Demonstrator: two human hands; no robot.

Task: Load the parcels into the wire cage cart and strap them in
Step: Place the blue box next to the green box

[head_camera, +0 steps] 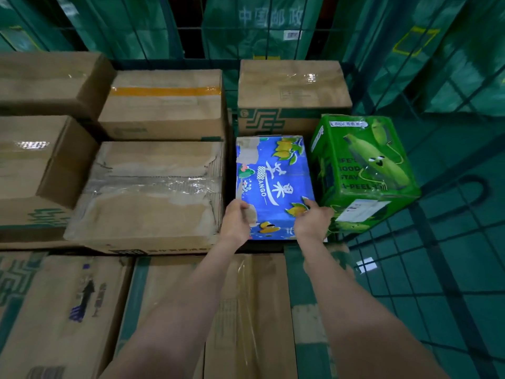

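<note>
Loading looks far along: brown cartons [153,187] packed in, left hand [236,220] and right hand [311,220] both gripping blue mango box [273,173] beside green banana box [369,165]; no strap seen.

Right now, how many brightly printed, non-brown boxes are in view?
2: the blue mango box, gripped by the left hand and right hand, and the green banana box to its right. Others may be hidden.

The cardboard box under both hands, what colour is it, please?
The cardboard box is blue with yellow mangoes; head view.
</note>
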